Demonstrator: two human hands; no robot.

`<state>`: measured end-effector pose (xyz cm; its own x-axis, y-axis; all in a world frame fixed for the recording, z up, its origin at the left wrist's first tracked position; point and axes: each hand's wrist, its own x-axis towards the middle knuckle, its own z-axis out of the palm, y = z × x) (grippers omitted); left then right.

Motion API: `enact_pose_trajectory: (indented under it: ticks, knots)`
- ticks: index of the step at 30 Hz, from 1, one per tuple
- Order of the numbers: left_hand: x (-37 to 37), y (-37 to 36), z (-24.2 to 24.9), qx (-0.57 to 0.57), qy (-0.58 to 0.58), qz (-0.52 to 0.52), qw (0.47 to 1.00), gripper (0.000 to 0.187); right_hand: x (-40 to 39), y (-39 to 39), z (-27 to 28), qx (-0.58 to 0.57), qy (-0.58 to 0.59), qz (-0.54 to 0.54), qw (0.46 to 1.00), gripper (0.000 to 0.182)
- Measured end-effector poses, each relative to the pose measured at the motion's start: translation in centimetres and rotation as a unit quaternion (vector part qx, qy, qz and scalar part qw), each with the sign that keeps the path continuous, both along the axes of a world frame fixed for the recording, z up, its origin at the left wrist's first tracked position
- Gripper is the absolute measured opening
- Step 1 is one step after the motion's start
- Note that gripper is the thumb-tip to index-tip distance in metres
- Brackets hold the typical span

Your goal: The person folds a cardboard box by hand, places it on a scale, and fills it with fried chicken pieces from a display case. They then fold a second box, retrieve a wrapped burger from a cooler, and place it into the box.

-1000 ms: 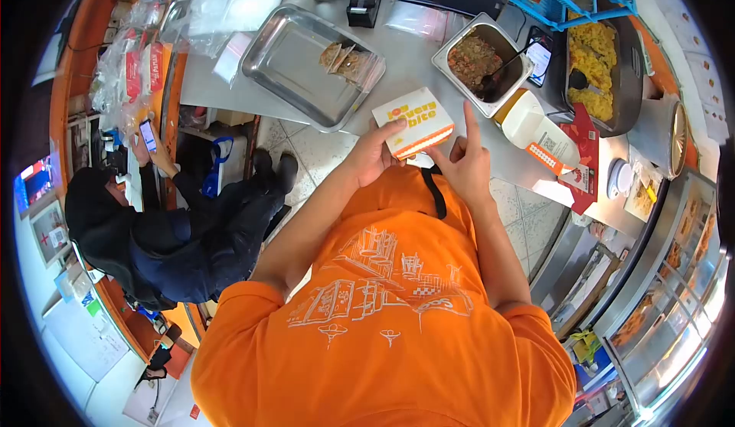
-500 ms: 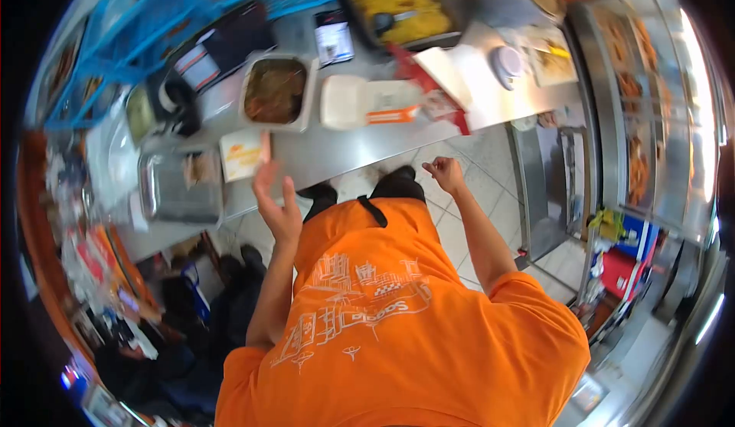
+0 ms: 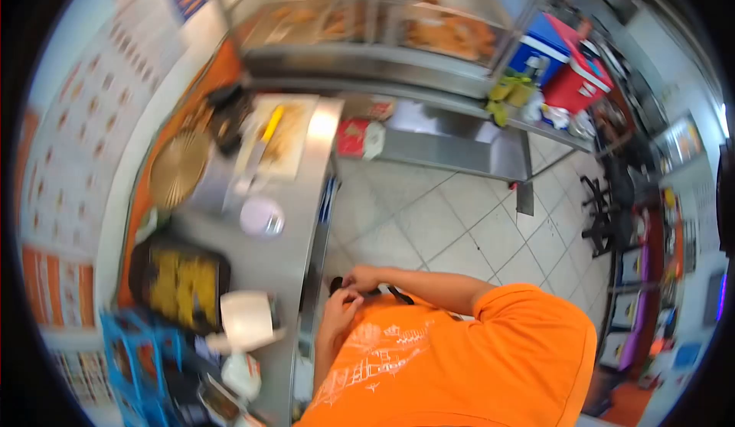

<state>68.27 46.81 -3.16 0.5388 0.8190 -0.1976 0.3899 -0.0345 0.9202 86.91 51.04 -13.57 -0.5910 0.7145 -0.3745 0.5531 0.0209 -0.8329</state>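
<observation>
My left hand [image 3: 339, 312] and my right hand [image 3: 364, 278] are close together at my waist, beside the steel counter's edge. Both have curled fingers, and a blur hides whatever is between them. A black strap [image 3: 400, 295] crosses the front of my orange shirt [image 3: 459, 358] near my right wrist. On the counter [image 3: 287, 190] to my left are an open white carton [image 3: 246, 320], a black tray of yellow food [image 3: 184, 283] and a round white-lidded tub [image 3: 262, 217].
A yellow-handled knife [image 3: 270, 125] lies on a cutting board [image 3: 287, 151] at the counter's far end. Ahead stands a glass display case [image 3: 367, 21] with fried food. Red [image 3: 576, 83] and blue [image 3: 534, 48] coolers sit right of it. The tiled floor [image 3: 436, 213] spreads between.
My view has swung right, so the counter now lies along my left and the display case ahead. My hands, apart before, have come together at my waist.
</observation>
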Motion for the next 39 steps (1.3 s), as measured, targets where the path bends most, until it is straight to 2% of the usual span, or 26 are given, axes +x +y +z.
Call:
enact_pose_trajectory:
  ticks: [1,2,4,6,9,10,12,13,15,17,19,20,22,23,25,27,29,30,32,33,34,35,36,37,38,39]
  knots:
    - [1.4,2.2,-0.7,-0.031,-0.008,-0.010,0.999,0.023,1.5,1.6,1.1,-0.004,0.043,-0.022,0.999,0.036]
    - [2.9,3.8,-0.7,-0.051,0.007,0.008,0.999,0.023,3.3,3.3,2.3,0.017,0.021,-0.009,1.000,0.036]
    - [6.2,8.5,-1.2,-0.035,0.074,-0.043,0.996,0.027,8.1,7.0,4.5,0.040,-0.003,-0.012,0.999,0.036]
    - [10.1,12.8,-2.1,-0.001,0.102,-0.084,0.991,0.031,14.7,9.8,7.0,-0.048,-0.015,-0.009,0.999,0.035]
    - [18.8,19.2,-1.4,-0.038,0.093,-0.073,0.992,0.029,27.2,12.2,6.5,-0.094,0.109,-0.149,0.978,0.034]
    - [21.7,21.5,-1.4,-0.052,0.027,-0.073,0.996,0.026,32.0,12.7,7.0,-0.097,0.168,-0.189,0.962,0.034]
    - [29.3,26.0,-1.6,-0.049,-0.085,-0.108,0.989,0.016,43.3,14.4,13.0,-0.058,0.028,-0.194,0.979,0.035]
    - [33.8,27.5,-0.1,-0.041,-0.097,-0.143,0.984,0.015,48.8,14.6,16.1,-0.049,-0.026,-0.241,0.969,0.034]
    - [44.0,30.0,3.2,-0.037,-0.125,-0.226,0.965,0.014,60.3,13.8,21.1,0.094,-0.048,-0.346,0.932,0.028]
    - [54.1,31.3,7.1,-0.042,-0.159,-0.317,0.934,0.014,70.4,11.5,25.4,0.257,-0.069,-0.550,0.791,0.015]
    - [63.6,31.5,11.2,-0.038,-0.197,-0.393,0.897,0.016,79.2,8.7,30.3,0.373,-0.157,-0.651,0.642,0.019]
    - [68.3,31.3,13.1,-0.030,-0.218,-0.425,0.878,0.016,84.7,6.8,30.4,0.430,-0.254,-0.654,0.568,0.033]
    - [77.4,30.4,16.8,0.001,-0.280,-0.439,0.854,0.022,91.3,4.1,33.3,0.438,-0.453,-0.623,0.464,0.053]
    - [81.7,29.7,18.7,-0.015,-0.315,-0.419,0.852,0.024,94.5,3.1,33.2,0.432,-0.452,-0.624,0.469,0.053]
    - [90.1,28.4,22.1,-0.011,-0.369,-0.374,0.851,0.032,101.3,1.5,32.7,0.423,-0.579,-0.542,0.439,0.066]
    - [96.8,27.8,23.8,0.026,-0.409,-0.326,0.852,0.043,107.2,-0.2,31.5,0.393,-0.576,-0.498,0.516,0.071]
    - [103.8,28.7,25.6,0.066,-0.437,-0.291,0.849,0.056,110.2,-1.0,30.6,0.440,-0.435,-0.534,0.576,0.055]
    - [106.5,29.0,25.8,0.070,-0.428,-0.280,0.856,0.062,110.0,-1.2,31.5,0.489,-0.461,-0.498,0.548,0.046]
    - [112.3,29.3,26.1,0.244,-0.453,-0.142,0.846,0.048,107.7,-1.2,32.9,0.576,-0.466,-0.471,0.479,0.031]
    - [113.1,29.7,28.4,0.238,-0.373,-0.212,0.871,0.086,106.5,-1.3,30.6,0.575,-0.360,-0.560,0.475,0.022]
    - [113.8,30.0,30.5,0.224,-0.290,-0.281,0.887,0.125,105.2,-2.2,26.1,0.449,-0.255,-0.689,0.508,0.023]
    - [115.0,29.5,30.5,0.223,-0.270,-0.267,0.898,0.125,101.9,-0.4,24.5,0.469,-0.100,-0.669,0.567,0.028]
    - [117.1,28.6,29.9,0.355,-0.228,-0.201,0.884,0.128,99.5,0.5,21.6,0.414,-0.047,-0.607,0.677,0.036]
    - [119.1,28.0,29.1,0.484,-0.182,-0.140,0.845,0.131,96.0,2.7,23.6,0.181,0.165,-0.584,0.774,0.042]
    - [120.1,27.8,28.5,0.525,-0.185,-0.101,0.824,0.122,93.7,5.1,21.9,0.064,0.318,-0.551,0.769,0.052]
    - [121.2,27.6,27.9,0.564,-0.186,-0.059,0.802,0.113,92.0,7.4,19.8,0.006,0.350,-0.562,0.749,0.046]
